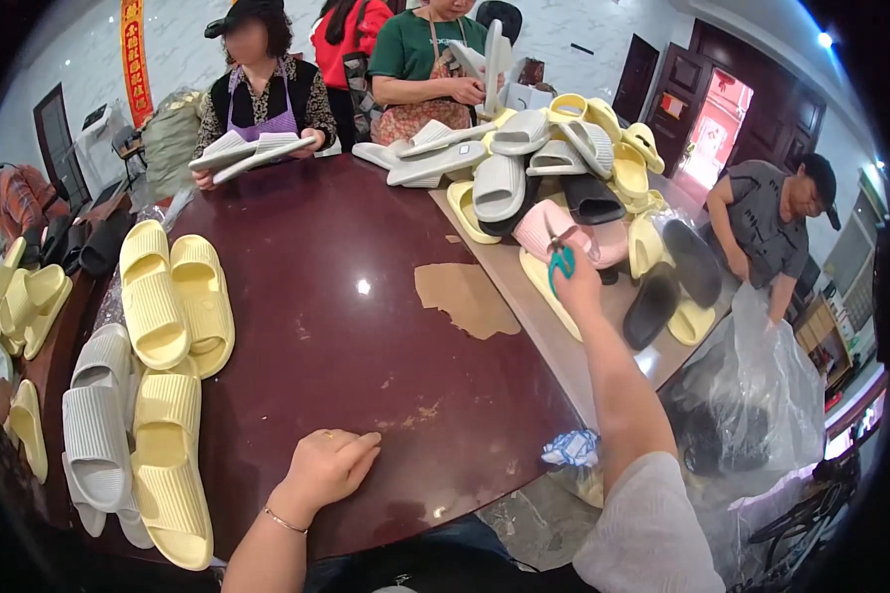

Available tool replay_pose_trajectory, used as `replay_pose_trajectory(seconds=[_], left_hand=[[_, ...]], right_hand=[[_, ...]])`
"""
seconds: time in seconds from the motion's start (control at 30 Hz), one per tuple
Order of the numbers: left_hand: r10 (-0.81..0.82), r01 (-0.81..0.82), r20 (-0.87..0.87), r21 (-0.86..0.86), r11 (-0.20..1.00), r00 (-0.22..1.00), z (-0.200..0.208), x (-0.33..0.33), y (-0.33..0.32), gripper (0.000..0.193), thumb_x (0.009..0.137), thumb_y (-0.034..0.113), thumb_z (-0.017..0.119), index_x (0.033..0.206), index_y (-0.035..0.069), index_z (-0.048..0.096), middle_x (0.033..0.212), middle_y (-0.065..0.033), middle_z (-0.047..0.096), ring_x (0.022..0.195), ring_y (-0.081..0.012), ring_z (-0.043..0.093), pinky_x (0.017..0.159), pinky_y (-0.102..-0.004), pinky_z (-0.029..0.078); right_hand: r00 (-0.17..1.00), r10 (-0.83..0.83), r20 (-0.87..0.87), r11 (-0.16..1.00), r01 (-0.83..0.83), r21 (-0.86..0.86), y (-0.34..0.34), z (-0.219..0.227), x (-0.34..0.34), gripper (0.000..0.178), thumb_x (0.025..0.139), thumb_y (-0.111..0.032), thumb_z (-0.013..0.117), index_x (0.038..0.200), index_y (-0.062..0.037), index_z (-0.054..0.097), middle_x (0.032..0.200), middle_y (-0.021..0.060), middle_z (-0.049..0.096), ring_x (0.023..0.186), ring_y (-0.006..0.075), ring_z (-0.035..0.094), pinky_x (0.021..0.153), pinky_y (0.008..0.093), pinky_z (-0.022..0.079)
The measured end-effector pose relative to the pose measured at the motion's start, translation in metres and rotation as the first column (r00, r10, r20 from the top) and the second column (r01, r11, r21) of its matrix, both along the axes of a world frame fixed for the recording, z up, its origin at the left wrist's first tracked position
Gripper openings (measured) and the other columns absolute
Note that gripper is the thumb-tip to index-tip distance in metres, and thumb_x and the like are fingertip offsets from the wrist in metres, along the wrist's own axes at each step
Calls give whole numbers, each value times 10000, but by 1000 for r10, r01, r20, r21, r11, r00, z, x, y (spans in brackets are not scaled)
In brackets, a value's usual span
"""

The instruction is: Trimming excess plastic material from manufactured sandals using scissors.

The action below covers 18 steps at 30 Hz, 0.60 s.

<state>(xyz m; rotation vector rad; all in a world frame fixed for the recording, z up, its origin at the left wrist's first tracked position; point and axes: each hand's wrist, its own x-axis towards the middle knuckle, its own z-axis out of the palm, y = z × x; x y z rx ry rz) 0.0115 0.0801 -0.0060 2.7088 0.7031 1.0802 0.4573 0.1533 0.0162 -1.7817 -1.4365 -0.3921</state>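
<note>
While my right hand (579, 287) holds teal-handled scissors (564, 265) in its fingers, beside a pink slipper (533, 229) on the right side of the counter (297, 296), my left fingers (351, 450) curl loosely; whether they hold something, I cannot tell. Yellow slippers (155, 296) along the counter's left edge are perhaps finished; the mixed heap (499, 188) at its right seems to remain. This pink one looks ribbed and open-toed.
</note>
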Motion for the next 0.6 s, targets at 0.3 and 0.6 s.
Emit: replay_pose_trajectory(seconds=[0.3, 0.6], left_hand=[[24, -24, 12, 43, 999, 1000, -3, 3, 0, 123, 738, 105, 670, 852, 85, 629, 649, -32, 588, 608, -191, 603, 556, -301, 479], [-26, 25, 17, 40, 999, 1000, -3, 5, -4, 114, 747, 107, 661, 853, 82, 627, 649, -25, 583, 595, -186, 593, 553, -291, 476]], right_hand=[[992, -96, -81, 993, 102, 62, 33, -7, 25, 455, 752, -145, 613, 1180, -80, 473, 1048, 185, 592, 931, 382, 583, 790, 439, 457], [1000, 2, 28, 995, 1, -104, -4, 25, -33, 435, 757, -96, 610, 1161, -58, 452, 1005, 220, 576, 941, 396, 564, 778, 434, 456]])
